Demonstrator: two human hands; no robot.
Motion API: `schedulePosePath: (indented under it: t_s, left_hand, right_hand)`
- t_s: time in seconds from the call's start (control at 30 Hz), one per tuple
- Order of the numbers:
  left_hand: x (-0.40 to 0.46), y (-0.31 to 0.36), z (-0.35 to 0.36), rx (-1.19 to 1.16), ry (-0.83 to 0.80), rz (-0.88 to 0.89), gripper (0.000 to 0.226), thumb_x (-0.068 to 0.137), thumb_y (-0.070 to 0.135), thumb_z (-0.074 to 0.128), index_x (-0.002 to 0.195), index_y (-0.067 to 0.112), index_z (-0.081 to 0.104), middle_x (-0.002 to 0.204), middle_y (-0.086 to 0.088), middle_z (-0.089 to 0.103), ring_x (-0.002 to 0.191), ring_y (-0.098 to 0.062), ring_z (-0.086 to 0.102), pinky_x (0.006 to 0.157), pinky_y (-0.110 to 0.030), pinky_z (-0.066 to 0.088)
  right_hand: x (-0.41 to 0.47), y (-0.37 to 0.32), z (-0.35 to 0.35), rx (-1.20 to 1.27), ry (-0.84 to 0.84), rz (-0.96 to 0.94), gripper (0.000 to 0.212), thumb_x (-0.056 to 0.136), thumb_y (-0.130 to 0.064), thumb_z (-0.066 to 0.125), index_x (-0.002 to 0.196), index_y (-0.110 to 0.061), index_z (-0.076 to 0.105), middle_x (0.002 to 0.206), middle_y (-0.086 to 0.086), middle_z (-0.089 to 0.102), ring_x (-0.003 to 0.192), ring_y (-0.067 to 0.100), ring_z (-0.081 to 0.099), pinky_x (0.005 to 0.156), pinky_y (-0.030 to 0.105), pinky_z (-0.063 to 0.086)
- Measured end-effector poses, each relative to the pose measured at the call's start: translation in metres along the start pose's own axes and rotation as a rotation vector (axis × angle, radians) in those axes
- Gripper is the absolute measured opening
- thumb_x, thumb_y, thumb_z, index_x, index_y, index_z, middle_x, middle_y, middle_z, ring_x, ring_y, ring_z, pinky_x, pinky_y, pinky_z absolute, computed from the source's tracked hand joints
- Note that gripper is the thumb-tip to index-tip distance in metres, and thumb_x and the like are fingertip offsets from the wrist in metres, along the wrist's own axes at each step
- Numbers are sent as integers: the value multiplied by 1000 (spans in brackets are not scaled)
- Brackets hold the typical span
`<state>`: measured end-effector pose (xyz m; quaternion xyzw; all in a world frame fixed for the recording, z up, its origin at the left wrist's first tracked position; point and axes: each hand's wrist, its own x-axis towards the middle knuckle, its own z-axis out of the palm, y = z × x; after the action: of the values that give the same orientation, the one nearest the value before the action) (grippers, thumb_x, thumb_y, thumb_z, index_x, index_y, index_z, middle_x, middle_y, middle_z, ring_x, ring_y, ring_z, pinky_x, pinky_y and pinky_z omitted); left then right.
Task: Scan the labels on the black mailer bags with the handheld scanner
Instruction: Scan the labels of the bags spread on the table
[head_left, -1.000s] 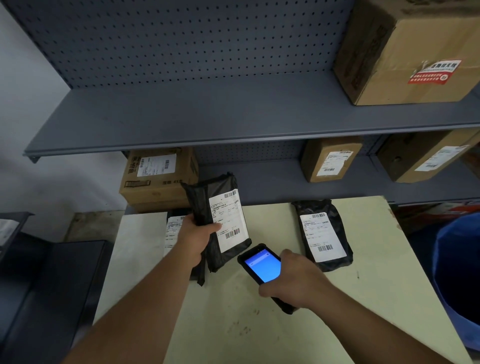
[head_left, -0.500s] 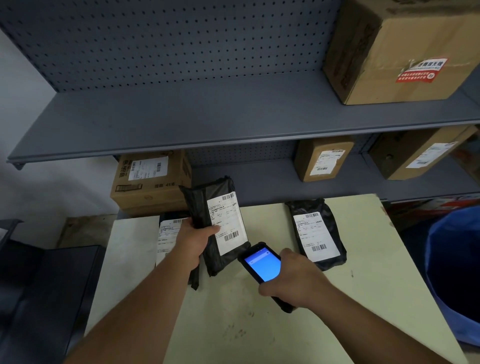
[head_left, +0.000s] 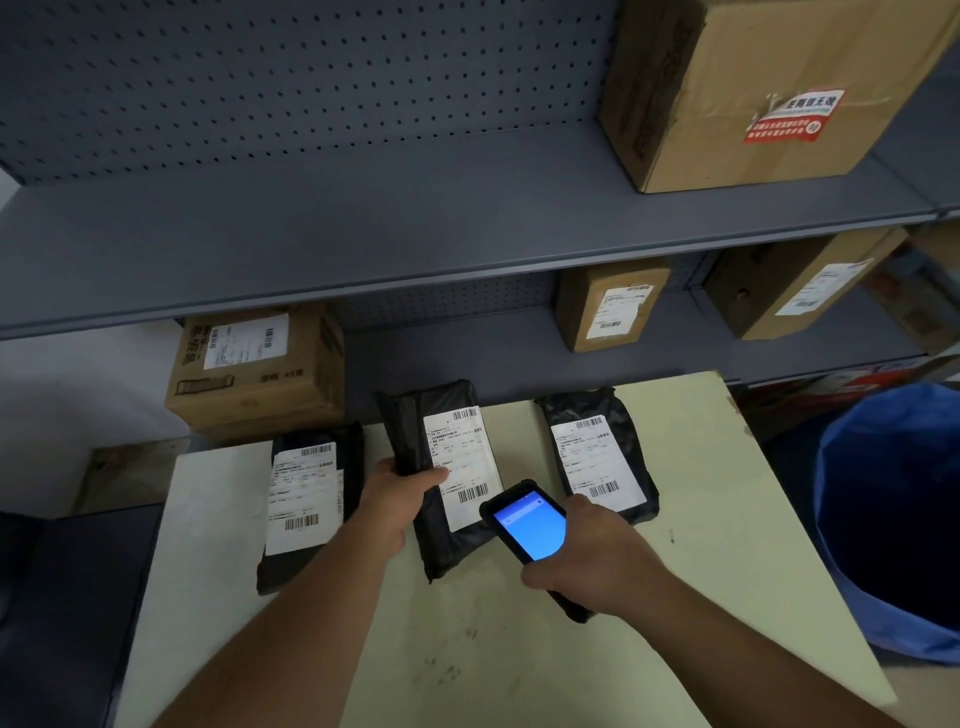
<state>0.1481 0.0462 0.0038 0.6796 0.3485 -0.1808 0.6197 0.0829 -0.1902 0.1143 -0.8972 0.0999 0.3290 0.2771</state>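
Since a second ago the middle mailer bag (head_left: 441, 478) has dropped from its raised tilt toward the table (head_left: 701, 597); its lower end now looks to rest on the tabletop. The left mailer bag (head_left: 309, 499), mostly hidden behind my arm then, lies in full view at 9 o'clock of the middle one, label up. The handheld scanner (head_left: 530, 535) sits closer to the lower barcode, its top edge just beside the label's (head_left: 460, 467) bottom corner.

My reading: the scan on this bag is under way or about finished. The screen glows blue; I can't read any confirmation on it.

Left hand (head_left: 395, 499): clamped on the middle bag's left edge, thumb pressed on the label, fingers wrapped behind and out of sight.

Right hand (head_left: 592, 556): closed around the scanner's lower body, screen facing me, nose pointing toward 11 o'clock at the bag. Hands are apart, bag between them.

Right mailer bag (head_left: 597, 457): flat on the table at 3 o'clock of the held bag, label up, untouched, just beyond my right knuckles.

Can't tell which of the flat bags are already scanned.
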Motion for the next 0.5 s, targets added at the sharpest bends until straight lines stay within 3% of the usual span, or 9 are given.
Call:
schedulePosePath:
  t_s: [0.1,0.23,0.5]
  left_hand:
    - [2,-3,14,-8,3,-12,44,80,12,87,120,9,68,113,-9,78,100,-29,76,89,-41,59]
    - [5,-6,33,-25,6,-31,51,82,11,86,121,16,55,117,-8,72,105,-30,72,94,-43,57]
    - [13,-19,71,38,-7,-92,61,79,16,89,130,8,57,119,-11,74,100,-29,74,86,-41,60]
  right_hand:
    - [4,9,-5,19,1,17,55,66,-42,84,104,-21,50,98,-3,59,87,14,63,69,30,53]
    - [8,20,-12,18,14,29,53,68,-41,83,103,-19,50,96,-3,58,83,13,61,63,27,49]
    - [16,43,-24,39,31,46,50,68,-41,82,100,-21,48,95,-4,59,82,13,60,60,26,45]
